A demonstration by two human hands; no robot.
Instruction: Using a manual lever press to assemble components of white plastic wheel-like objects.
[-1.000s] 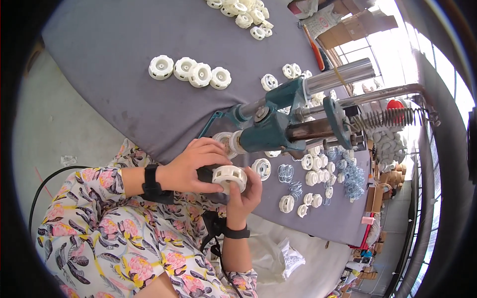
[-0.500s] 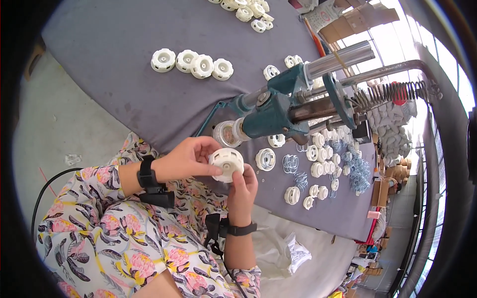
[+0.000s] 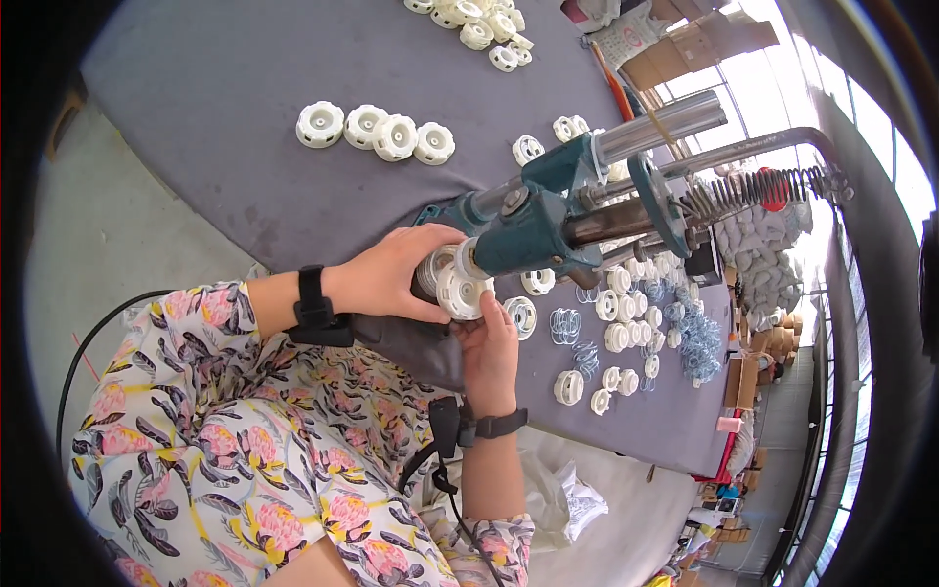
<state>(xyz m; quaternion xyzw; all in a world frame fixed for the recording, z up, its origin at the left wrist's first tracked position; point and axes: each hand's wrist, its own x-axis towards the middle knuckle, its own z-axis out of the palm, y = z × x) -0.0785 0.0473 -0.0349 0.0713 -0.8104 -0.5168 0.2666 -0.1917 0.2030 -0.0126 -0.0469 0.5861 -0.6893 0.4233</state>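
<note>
A white round plastic cap with slots around its rim (image 3: pixel 462 296) is at the front of a green hand press (image 3: pixel 528 235), close by the white tip of the press ram. My left hand (image 3: pixel 399 276) curves around the cap's left side and the round metal seat behind it, thumb on the cap's lower edge. From below, my right hand (image 3: pixel 491 354) pinches the cap's lower right edge between thumb and fingers. The cap partly hides the seat, so I cannot tell whether it rests in it.
Several finished-looking white caps (image 3: pixel 394 137) lie in a row on the grey cloth-covered table (image 3: pixel 225 117). Beyond the press are loose wire springs (image 3: pixel 565 327), small white rings (image 3: pixel 616 338) and a bluish spring heap (image 3: pixel 700 344). More white parts (image 3: pixel 477 35) sit at the far edge.
Both hands have moved the cap up and slightly right, from in front of the press to its ram and seat. My left hand now reaches around the seat.
</note>
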